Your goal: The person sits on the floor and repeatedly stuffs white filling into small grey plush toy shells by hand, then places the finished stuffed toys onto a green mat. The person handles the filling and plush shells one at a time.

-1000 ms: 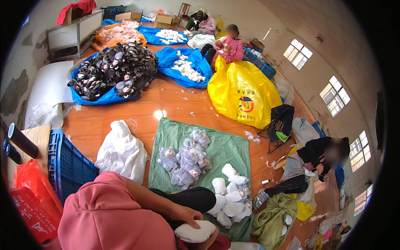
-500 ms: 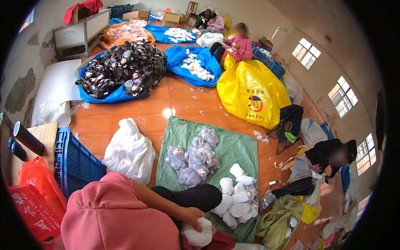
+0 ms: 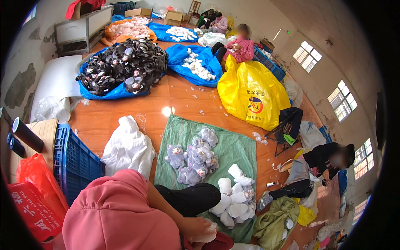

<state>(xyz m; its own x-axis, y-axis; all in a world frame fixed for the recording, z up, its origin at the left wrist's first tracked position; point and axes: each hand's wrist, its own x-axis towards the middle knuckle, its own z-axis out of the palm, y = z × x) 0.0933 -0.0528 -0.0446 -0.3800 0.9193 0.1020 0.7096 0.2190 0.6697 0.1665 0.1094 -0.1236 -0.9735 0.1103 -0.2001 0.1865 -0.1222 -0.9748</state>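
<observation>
My left hand (image 3: 198,227) is closed on a white stuffed cloth piece (image 3: 207,234) low in the view, by my dark-trousered knee (image 3: 198,198). A dark red sleeve (image 3: 221,241) lies against that piece from the right; my right hand's fingers are hidden there. Just beyond, a heap of white stuffed pieces (image 3: 233,204) rests on a green woven sheet (image 3: 166,166). Farther up the same sheet sits a small pile of grey plush toys (image 3: 196,158) with light faces.
A white sack (image 3: 129,148) and a blue plastic crate (image 3: 79,162) stand at left, with red bags (image 3: 35,196) nearer. Dark plush toys (image 3: 123,66) fill a blue sheet beyond. A big yellow bag (image 3: 250,91) stands far right. Several people work nearby, one (image 3: 329,160) seated at right.
My left hand has shifted slightly right and down with the white piece, which shows less and is turned differently. The view has shifted a little.
</observation>
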